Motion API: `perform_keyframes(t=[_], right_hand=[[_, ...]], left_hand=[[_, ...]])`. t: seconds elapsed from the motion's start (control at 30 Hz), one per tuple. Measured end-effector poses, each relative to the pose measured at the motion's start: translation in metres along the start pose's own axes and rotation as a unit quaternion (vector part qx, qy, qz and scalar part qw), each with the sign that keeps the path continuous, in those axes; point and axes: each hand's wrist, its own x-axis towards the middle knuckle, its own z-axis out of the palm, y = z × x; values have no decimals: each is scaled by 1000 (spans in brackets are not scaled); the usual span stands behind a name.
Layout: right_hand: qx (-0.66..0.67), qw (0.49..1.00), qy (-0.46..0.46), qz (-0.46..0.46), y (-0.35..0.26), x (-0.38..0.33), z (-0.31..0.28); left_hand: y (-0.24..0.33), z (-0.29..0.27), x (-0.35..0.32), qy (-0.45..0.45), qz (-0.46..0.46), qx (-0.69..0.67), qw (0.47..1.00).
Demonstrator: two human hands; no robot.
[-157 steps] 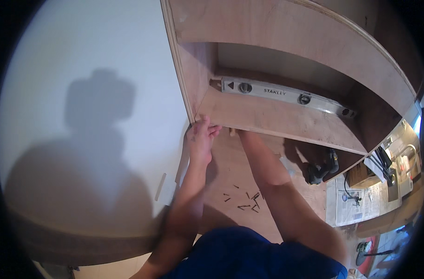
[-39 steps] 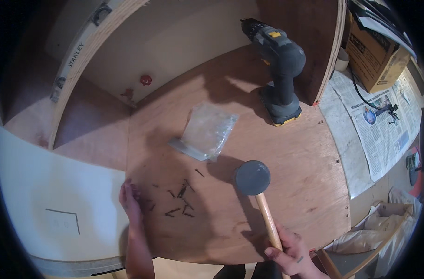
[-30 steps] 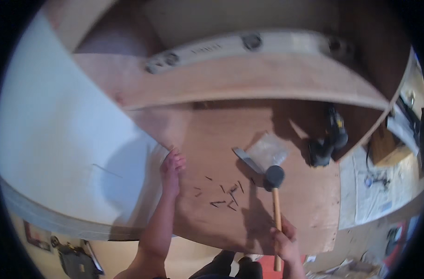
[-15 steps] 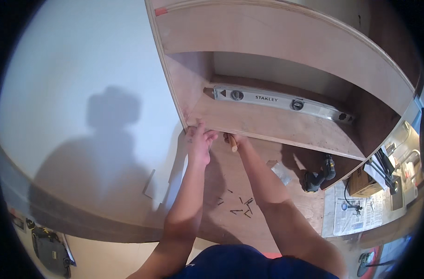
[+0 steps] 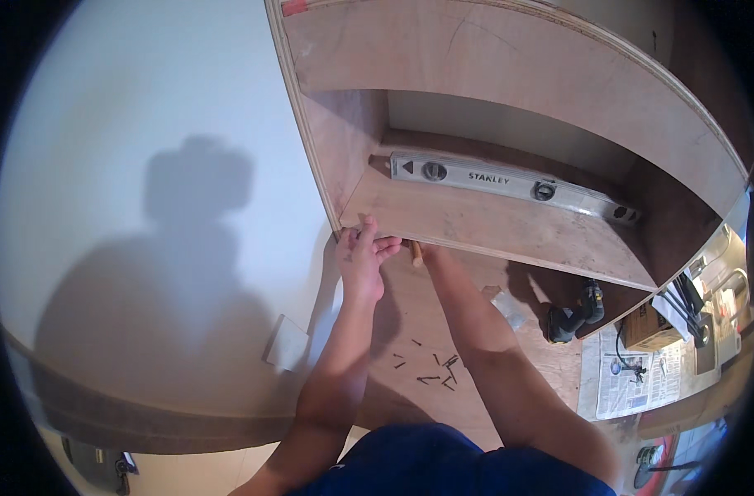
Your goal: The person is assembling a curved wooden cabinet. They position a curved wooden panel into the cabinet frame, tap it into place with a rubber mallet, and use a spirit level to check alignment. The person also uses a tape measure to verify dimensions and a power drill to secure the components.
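My left hand (image 5: 363, 263) rests against the front edge of the plywood shelf (image 5: 476, 225), near the cabinet's left side panel (image 5: 331, 153). Its fingers are stretched out and hold nothing that shows. Just to the right, my right hand (image 5: 427, 250) reaches under the same edge, mostly hidden by the shelf. It grips a tool by its round wooden handle (image 5: 417, 255), whose butt end points toward me. The tool's other end is out of sight below the shelf. On the shelf lies a long silver spirit level (image 5: 509, 183).
Several loose screws (image 5: 439, 369) lie on the lower board (image 5: 401, 326). A small clear plastic bag (image 5: 507, 308) and a black power drill (image 5: 577, 314) sit farther right. Beyond are newspaper (image 5: 620, 388) and a cardboard box (image 5: 648, 326). A white wall (image 5: 104, 165) stands close on the left.
My view has shifted slightly, so the cabinet sits a little farther right. My right hand has gone deeper under the shelf with the wooden handle. The left hand stays at the edge.
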Motion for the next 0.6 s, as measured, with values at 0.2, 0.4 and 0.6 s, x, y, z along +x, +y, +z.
perform_keyframes(t=[0.2,0.4,0.6], right_hand=[[4,1000,-5,-11,-2,6,-3],[2,1000,-14,-6,1,2,-7],[-48,998,-39,22,2,-33,-33]], left_hand=[[0,-1,-1,-12,15,5,1000],[1,-3,2,-6,2,12,1000],[-7,2,0,-9,-2,-2,1000]])
